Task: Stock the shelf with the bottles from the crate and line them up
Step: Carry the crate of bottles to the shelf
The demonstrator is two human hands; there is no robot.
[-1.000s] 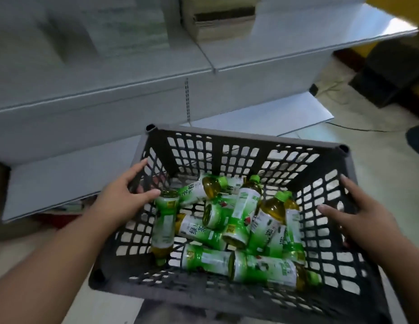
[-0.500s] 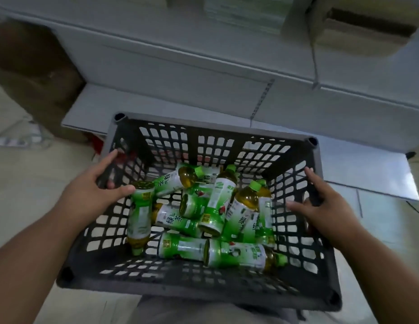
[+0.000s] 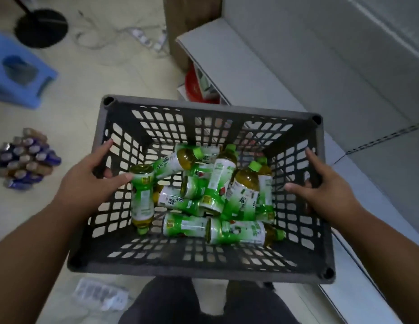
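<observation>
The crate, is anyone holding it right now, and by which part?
Yes. The left hand grips the crate by its left wall and the right hand by its right wall, thumbs inside, fingers through the lattice.

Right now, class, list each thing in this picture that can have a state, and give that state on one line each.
Crate: held off the floor by its two side walls, loaded.
Bottles: capped, lying jumbled in the crate, none on the shelf.
Left hand: grips the crate's left wall.
Right hand: grips the crate's right wall.
Shelf: lowest board bare where visible.
Stool: standing on the floor.
</observation>
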